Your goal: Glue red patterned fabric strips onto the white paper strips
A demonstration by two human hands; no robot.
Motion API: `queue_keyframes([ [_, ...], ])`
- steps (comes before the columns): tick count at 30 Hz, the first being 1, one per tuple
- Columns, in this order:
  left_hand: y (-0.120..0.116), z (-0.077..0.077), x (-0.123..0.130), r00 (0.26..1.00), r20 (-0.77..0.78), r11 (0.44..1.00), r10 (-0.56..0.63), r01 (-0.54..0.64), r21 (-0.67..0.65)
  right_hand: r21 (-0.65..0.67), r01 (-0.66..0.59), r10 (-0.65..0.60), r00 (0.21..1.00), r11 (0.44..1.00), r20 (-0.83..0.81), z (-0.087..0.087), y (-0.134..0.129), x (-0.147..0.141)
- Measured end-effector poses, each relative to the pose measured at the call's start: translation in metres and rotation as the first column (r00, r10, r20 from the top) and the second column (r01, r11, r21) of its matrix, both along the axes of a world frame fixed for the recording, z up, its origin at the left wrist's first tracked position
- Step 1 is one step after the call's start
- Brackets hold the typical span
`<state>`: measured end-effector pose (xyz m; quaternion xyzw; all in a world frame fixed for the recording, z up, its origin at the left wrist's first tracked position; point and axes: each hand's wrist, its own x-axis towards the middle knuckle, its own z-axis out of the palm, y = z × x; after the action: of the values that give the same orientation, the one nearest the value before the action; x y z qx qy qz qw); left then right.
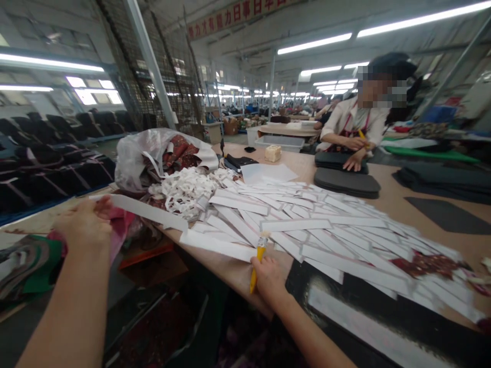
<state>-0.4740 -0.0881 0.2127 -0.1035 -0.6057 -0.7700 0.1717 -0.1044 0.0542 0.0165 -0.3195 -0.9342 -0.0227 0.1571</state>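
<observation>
My left hand [86, 222], held out beyond the table's left edge, is closed on one end of a long white strip [153, 212]. The strip stretches right toward the table. My right hand [270, 278] grips a paintbrush [259, 258] with a yellow handle, its pale bristles pointing up. The end of another white strip section [220, 246] meets the fingers of that hand; whether they pinch it is unclear. Behind the brush spreads a large pile of white strips [299, 225]. One more strip [349, 319] lies on a black board [422, 319] at my lower right.
A clear plastic bag [132, 158] with reddish cloth stands behind tangled white scraps [187, 191]. Across the table, a co-worker [355, 122] leans over stacked dark pads [345, 183]. A cream block [273, 153] sits at the back. Dark bundles [49, 168] fill the left.
</observation>
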Motion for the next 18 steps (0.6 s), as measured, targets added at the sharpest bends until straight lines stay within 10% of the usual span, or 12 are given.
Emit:
queue_keyframes([
  [6,-0.001,0.052,-0.008,0.989,0.056,0.982,0.137,-0.143,0.124,-0.045,-0.029,0.030,1.000,0.999,0.008,0.002,-0.010,-0.001],
  [11,0.023,0.031,0.074,0.972,-0.157,0.975,-0.174,0.148,-0.168,-0.395,-0.049,-0.042,0.975,0.917,-0.218,0.016,0.006,0.008],
  [18,0.066,-0.040,0.256,0.516,-0.126,0.476,-0.847,0.632,-0.612,-0.386,-0.431,-0.059,0.601,0.816,-0.797,0.090,0.009,0.056],
])
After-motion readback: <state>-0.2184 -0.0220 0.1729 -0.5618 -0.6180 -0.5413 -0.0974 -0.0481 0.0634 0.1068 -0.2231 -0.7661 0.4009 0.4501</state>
